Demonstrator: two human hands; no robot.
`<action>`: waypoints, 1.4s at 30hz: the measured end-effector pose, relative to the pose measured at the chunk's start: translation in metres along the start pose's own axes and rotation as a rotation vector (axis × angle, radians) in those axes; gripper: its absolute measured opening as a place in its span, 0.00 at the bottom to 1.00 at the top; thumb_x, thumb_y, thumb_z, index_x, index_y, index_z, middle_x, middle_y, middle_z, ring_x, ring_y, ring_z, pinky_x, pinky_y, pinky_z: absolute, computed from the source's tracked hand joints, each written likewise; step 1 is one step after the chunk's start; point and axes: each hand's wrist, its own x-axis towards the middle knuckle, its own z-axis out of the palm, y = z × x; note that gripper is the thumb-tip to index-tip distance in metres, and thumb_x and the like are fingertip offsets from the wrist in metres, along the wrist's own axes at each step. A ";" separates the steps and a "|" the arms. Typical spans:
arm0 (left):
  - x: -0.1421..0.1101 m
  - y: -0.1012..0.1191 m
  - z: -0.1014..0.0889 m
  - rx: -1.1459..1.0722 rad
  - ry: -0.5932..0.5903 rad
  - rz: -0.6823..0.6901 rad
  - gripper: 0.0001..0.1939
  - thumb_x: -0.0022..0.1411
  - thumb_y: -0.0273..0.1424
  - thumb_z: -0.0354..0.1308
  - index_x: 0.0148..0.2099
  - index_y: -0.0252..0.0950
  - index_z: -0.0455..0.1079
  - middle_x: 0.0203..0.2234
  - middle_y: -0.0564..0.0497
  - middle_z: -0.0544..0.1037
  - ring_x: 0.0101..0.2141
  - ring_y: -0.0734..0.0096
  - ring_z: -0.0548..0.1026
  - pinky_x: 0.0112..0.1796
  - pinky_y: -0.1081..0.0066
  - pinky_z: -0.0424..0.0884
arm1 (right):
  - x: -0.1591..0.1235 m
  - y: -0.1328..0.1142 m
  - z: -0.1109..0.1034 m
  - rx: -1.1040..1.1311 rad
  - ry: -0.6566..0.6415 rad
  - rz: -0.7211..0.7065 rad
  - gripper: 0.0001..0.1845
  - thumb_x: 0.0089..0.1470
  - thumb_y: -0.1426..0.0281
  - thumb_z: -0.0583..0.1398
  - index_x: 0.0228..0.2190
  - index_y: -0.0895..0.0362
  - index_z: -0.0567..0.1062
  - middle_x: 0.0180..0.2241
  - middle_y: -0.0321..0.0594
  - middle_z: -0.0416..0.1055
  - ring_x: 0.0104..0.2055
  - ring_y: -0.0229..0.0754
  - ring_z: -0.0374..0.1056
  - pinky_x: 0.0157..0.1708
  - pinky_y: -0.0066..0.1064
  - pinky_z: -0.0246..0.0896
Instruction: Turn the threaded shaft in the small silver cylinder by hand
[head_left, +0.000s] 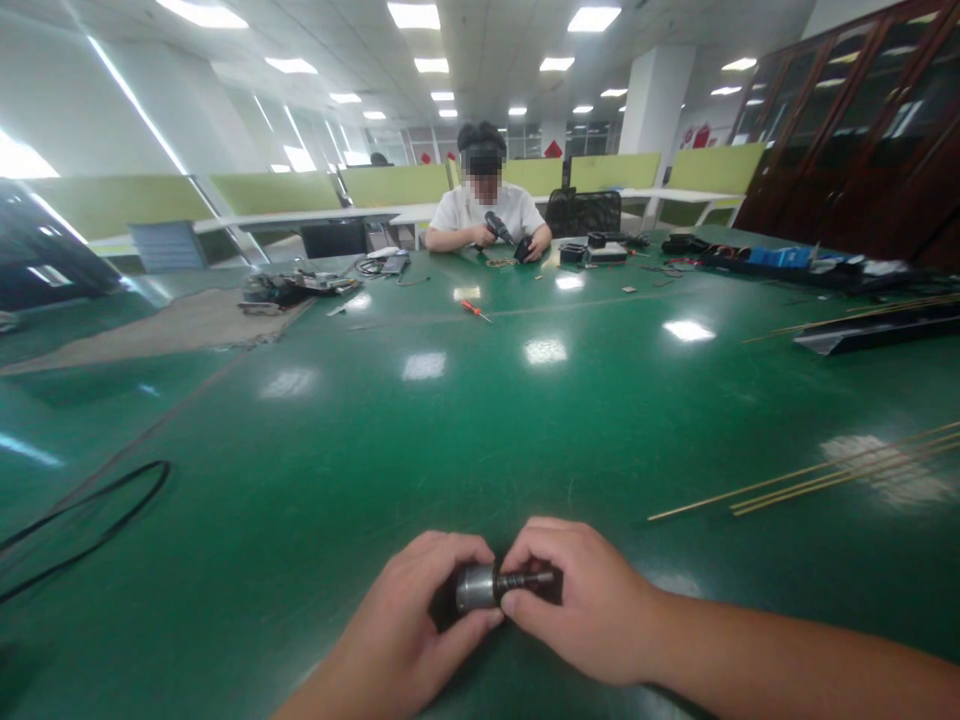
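Note:
Near the front edge of the green table, both hands are on one metal cylindrical part (475,588) with a narrower, dark, stepped shaft that points right. My left hand (409,615) curls around its wide silvery end, thumb below and fingers above. The thumb and forefinger of my right hand (574,590) close on the part where the shaft meets the cylinder. Its other fingers curl behind the shaft, partly hidden. The part lies roughly level between the hands. I cannot tell its exact kind.
Thin brass-coloured rods (832,470) lie to the right, and a black cable (112,520) loops in at left. A red screwdriver (474,310) lies farther off. Across the table, a person in a white shirt (517,205) holds a power drill (499,228). Electronic parts (292,287) lie at far left.

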 end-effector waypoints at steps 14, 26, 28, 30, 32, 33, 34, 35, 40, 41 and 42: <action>0.003 0.002 -0.003 0.053 0.029 0.069 0.10 0.67 0.32 0.61 0.50 0.45 0.67 0.39 0.54 0.76 0.40 0.65 0.73 0.41 0.67 0.69 | 0.002 -0.001 0.000 0.017 0.003 0.008 0.03 0.49 0.74 0.65 0.29 0.56 0.79 0.28 0.33 0.72 0.32 0.37 0.68 0.33 0.29 0.58; 0.002 0.004 -0.004 0.057 0.030 0.079 0.08 0.68 0.31 0.60 0.49 0.43 0.67 0.39 0.52 0.76 0.40 0.65 0.74 0.41 0.67 0.70 | 0.002 0.000 -0.001 0.021 0.014 0.025 0.02 0.49 0.73 0.65 0.29 0.55 0.79 0.28 0.33 0.73 0.31 0.38 0.68 0.33 0.29 0.58; 0.002 0.003 -0.004 0.059 0.027 0.076 0.08 0.68 0.31 0.60 0.49 0.43 0.68 0.39 0.52 0.76 0.40 0.65 0.74 0.41 0.67 0.70 | 0.003 0.000 -0.001 0.026 0.017 0.022 0.02 0.49 0.73 0.65 0.29 0.55 0.79 0.28 0.33 0.73 0.31 0.38 0.68 0.33 0.29 0.58; 0.001 0.001 -0.004 0.064 0.027 0.072 0.08 0.68 0.32 0.60 0.49 0.43 0.67 0.39 0.52 0.76 0.40 0.64 0.74 0.40 0.67 0.70 | 0.003 0.000 -0.001 0.030 0.018 0.021 0.02 0.49 0.73 0.65 0.29 0.55 0.79 0.28 0.33 0.73 0.31 0.38 0.68 0.33 0.29 0.58; 0.001 0.001 -0.003 0.070 0.031 0.072 0.09 0.68 0.32 0.60 0.49 0.43 0.68 0.39 0.52 0.76 0.40 0.64 0.74 0.40 0.67 0.70 | 0.003 0.000 0.000 0.032 0.015 0.025 0.02 0.49 0.73 0.65 0.29 0.55 0.79 0.28 0.33 0.73 0.31 0.38 0.68 0.33 0.29 0.59; 0.001 0.001 -0.003 0.071 0.031 0.071 0.08 0.68 0.32 0.60 0.49 0.43 0.68 0.38 0.51 0.76 0.39 0.64 0.74 0.40 0.67 0.70 | 0.003 -0.001 0.000 0.031 0.016 0.027 0.02 0.49 0.73 0.65 0.29 0.55 0.79 0.29 0.33 0.73 0.31 0.38 0.68 0.33 0.29 0.59; 0.001 0.001 -0.003 0.072 0.030 0.069 0.08 0.68 0.32 0.60 0.49 0.43 0.68 0.38 0.51 0.76 0.39 0.64 0.74 0.40 0.67 0.70 | 0.003 -0.001 0.000 0.030 0.015 0.028 0.02 0.49 0.73 0.65 0.29 0.55 0.79 0.28 0.33 0.73 0.31 0.38 0.68 0.33 0.29 0.59; 0.001 0.001 -0.003 0.072 0.029 0.067 0.08 0.68 0.32 0.60 0.49 0.43 0.68 0.38 0.51 0.76 0.39 0.64 0.74 0.40 0.67 0.69 | 0.003 -0.001 0.000 0.028 0.016 0.027 0.02 0.49 0.73 0.65 0.29 0.55 0.79 0.28 0.33 0.73 0.31 0.38 0.68 0.33 0.29 0.59; 0.000 0.001 -0.003 0.069 0.036 0.066 0.08 0.68 0.32 0.60 0.49 0.43 0.67 0.38 0.52 0.76 0.39 0.65 0.74 0.40 0.68 0.69 | 0.003 -0.001 -0.001 0.025 0.026 0.023 0.01 0.49 0.73 0.66 0.29 0.55 0.78 0.28 0.33 0.73 0.31 0.37 0.68 0.33 0.29 0.58; 0.000 0.001 -0.004 0.066 0.034 0.068 0.09 0.68 0.32 0.60 0.49 0.43 0.67 0.38 0.52 0.76 0.39 0.65 0.74 0.40 0.68 0.69 | 0.002 -0.001 -0.001 0.025 0.028 0.021 0.02 0.49 0.73 0.66 0.29 0.55 0.78 0.28 0.33 0.73 0.31 0.37 0.68 0.33 0.29 0.58; 0.000 0.000 -0.004 0.064 0.030 0.067 0.09 0.68 0.32 0.60 0.49 0.44 0.67 0.39 0.52 0.76 0.40 0.65 0.74 0.40 0.68 0.70 | 0.002 -0.001 -0.001 0.025 0.031 0.020 0.01 0.49 0.73 0.66 0.29 0.55 0.78 0.28 0.33 0.73 0.31 0.37 0.68 0.33 0.29 0.58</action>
